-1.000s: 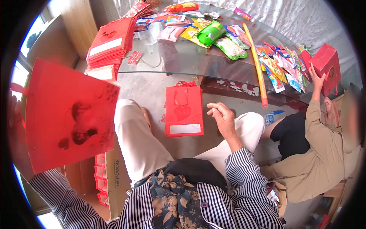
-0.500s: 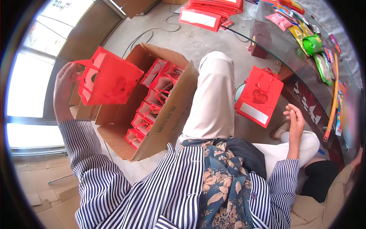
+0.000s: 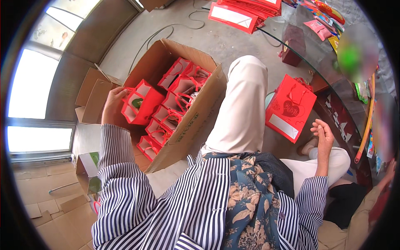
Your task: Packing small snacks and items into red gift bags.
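Note:
My left hand (image 3: 114, 100) grips the handles of a red paper gift bag (image 3: 146, 103), with something green showing in its mouth. The bag hangs at the left inside of a large open cardboard box (image 3: 196, 114). Several similar red gift bags (image 3: 182, 88) stand upright in that box, along its right side. Over my right knee, my right hand (image 3: 324, 134) is raised with nothing in it, its fingers loosely stretched. Closest to it is another red gift bag (image 3: 291, 109) with a heart print and a white panel.
A glass table (image 3: 310, 60) curves along the right, holding small colourful packets (image 3: 318, 30) and a stack of flat red bags (image 3: 250, 14). Beneath it stands a dark red box (image 3: 293, 45). Other cartons (image 3: 93, 93) lie at the left, and another person's arm (image 3: 371, 204) shows at lower right.
My left hand has carried the red gift bag right and down, from outside the box's left edge into its opening. My right hand has barely moved.

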The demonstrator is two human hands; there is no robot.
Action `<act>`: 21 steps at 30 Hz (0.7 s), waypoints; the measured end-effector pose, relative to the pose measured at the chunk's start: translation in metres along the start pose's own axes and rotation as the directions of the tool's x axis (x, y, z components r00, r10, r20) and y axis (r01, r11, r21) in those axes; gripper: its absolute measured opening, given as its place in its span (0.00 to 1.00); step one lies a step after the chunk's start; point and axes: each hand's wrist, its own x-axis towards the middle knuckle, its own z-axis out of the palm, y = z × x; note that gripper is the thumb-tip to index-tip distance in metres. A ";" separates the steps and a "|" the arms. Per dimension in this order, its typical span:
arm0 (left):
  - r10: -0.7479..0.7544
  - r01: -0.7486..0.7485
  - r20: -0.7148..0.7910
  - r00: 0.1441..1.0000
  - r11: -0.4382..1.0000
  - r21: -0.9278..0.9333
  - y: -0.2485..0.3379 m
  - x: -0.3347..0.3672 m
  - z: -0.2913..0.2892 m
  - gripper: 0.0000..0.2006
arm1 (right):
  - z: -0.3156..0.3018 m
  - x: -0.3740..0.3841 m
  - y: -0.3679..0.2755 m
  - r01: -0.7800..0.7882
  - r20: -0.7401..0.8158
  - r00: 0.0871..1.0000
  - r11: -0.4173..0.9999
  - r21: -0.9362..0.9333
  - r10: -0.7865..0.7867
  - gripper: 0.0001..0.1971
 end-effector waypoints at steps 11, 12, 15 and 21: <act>-0.039 0.084 -0.144 0.989 0.943 0.322 -0.073 0.022 0.071 0.11 | 0.004 -0.001 -0.002 -0.023 0.040 0.999 0.999 -0.035 0.024 0.14; -0.039 0.086 -0.148 0.988 0.942 0.323 -0.083 0.022 0.073 0.11 | 0.005 -0.002 -0.004 -0.021 0.043 0.999 0.999 -0.032 0.022 0.14; -0.012 0.082 -0.185 0.983 0.923 0.377 -0.090 0.026 0.088 0.13 | -0.008 -0.009 -0.016 -0.020 -0.012 1.000 0.999 -0.029 0.019 0.13; -0.151 0.121 -0.173 0.973 0.977 -0.175 0.026 0.004 0.156 0.21 | -0.067 -0.063 -0.049 0.051 -0.318 0.941 0.978 -0.200 -0.114 0.14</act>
